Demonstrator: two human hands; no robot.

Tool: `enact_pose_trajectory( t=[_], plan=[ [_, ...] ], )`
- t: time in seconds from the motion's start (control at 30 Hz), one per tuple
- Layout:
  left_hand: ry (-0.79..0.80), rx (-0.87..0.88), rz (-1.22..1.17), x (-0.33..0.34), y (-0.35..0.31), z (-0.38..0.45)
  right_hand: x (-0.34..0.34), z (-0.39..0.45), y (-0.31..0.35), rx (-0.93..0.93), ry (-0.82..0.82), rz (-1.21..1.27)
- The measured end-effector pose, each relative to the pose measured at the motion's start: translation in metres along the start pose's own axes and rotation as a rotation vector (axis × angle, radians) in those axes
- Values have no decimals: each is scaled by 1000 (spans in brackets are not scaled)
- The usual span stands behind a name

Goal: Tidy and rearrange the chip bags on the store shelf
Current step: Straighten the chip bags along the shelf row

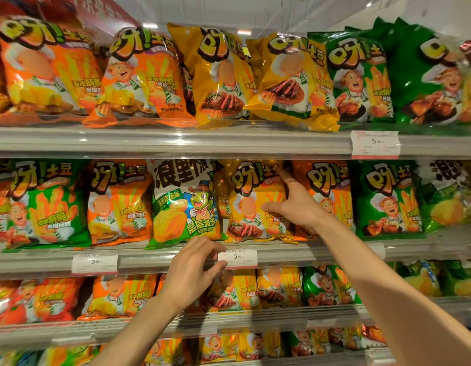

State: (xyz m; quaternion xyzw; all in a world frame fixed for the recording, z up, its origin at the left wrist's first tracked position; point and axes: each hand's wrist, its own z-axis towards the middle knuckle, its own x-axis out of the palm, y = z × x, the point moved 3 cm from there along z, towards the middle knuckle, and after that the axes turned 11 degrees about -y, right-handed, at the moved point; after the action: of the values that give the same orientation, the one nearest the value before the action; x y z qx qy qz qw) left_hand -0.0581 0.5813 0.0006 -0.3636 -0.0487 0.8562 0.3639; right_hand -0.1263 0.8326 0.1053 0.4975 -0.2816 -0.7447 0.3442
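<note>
Both forearms reach toward the middle shelf (pixel 282 253), where my right hand (pixel 295 204) lies with fingers spread, flat against a yellow chip bag (pixel 253 202). Lower, my left hand (pixel 194 270) hovers loosely open before the shelf edge, beside a price tag (pixel 238 257).

Non-task stuff: three white price tags with red bottom strips clipped to clear shelf-edge rails — upper price tag (pixel 375 143) on the top rail at right, reads 5.90; left price tag (pixel 95 263) and middle price tag (pixel 238 257) on the rail below. White ceiling (pixel 295 11) above with small bright lights. Red sign (pixel 97 9) top left — text blurred.
</note>
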Motion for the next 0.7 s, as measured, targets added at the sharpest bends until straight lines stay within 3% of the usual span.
enact_pose_trajectory(
  t=[0.27,0.53,0.7],
  plan=[
    [20,-20,4,-1,0,0,8,-2,-4,1,-31,22],
    [6,-16,-13,0,1,-1,20,-50,5,-143,-258,-130],
    [-5,42,-9,-1,-1,-18,44,-105,-10,-230,-209,-292]
  ],
)
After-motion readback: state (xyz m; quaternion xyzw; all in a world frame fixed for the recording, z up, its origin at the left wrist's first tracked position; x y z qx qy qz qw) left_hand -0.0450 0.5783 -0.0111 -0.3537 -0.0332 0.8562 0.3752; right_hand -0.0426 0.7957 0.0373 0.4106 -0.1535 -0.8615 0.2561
